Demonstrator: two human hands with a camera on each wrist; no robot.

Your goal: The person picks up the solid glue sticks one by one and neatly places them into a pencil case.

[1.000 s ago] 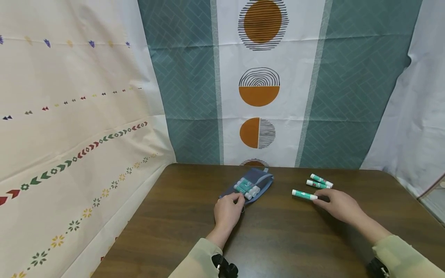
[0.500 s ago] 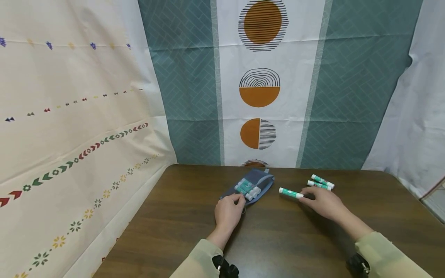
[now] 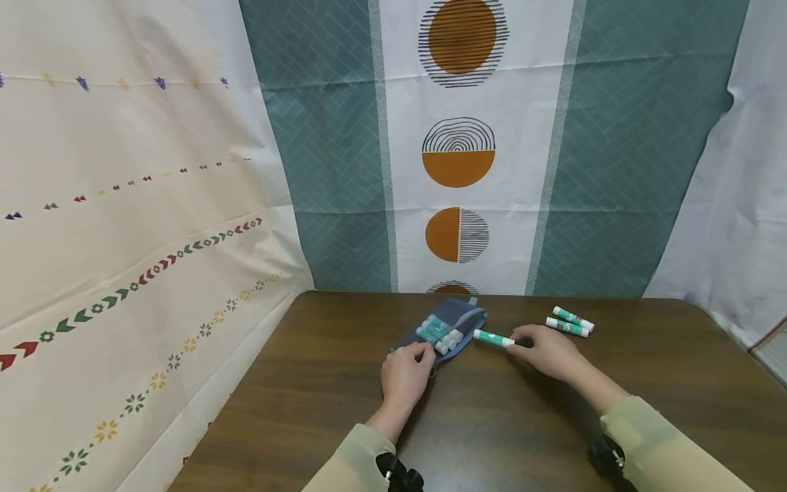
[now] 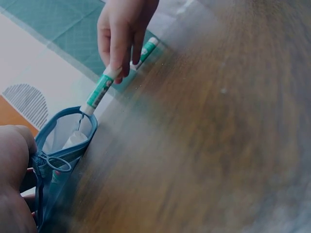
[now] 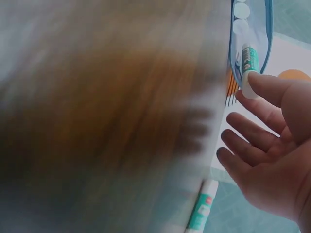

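Note:
A blue zip pouch (image 3: pixel 456 311) with a see-through side lies on the table, several white-and-green glue sticks (image 3: pixel 434 329) inside it. My left hand (image 3: pixel 402 376) grips its near edge beside the zipper pull ring (image 4: pixel 57 164). Between thumb and forefinger, my right hand (image 3: pixel 544 352) pinches one end of another glue stick (image 3: pixel 492 338). The far end of that stick points left at the pouch's mouth; in the left wrist view it overlaps the opening's rim (image 4: pixel 68 111). The other right fingers (image 5: pixel 250 133) are spread and hold nothing.
Two more glue sticks (image 3: pixel 567 327) lie side by side on the brown wooden table (image 3: pixel 295 403), right of the pouch and behind my right hand. Patterned cloths (image 3: pixel 332 225) hang behind the table and along its left side.
My right hand has moved left across the table with the glue stick, bringing it from near the other two up to the pouch. My left hand has stayed on the pouch.

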